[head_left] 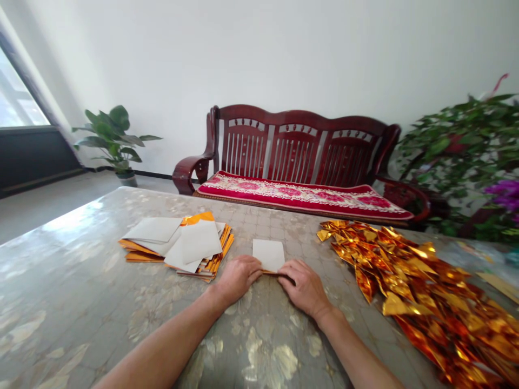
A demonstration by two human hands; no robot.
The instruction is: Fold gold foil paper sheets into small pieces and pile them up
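Note:
A small sheet of paper (268, 253), white side up with a gold edge showing underneath, lies on the table (81, 270) in front of me. My left hand (237, 276) pinches its near left edge, fingers curled closed. My right hand (304, 286) presses and grips the near right edge, fingers closed too. To the left lies a loose stack of flat gold-and-white sheets (180, 246). On the right spreads a large heap of folded shiny gold paper pieces (421, 292).
Beyond the far side of the table stands a dark red wooden bench (300, 146) with a red floral cushion (304, 195). A potted plant (113, 140) stands by the window at left; leafy plants with purple flowers (474, 156) stand at right.

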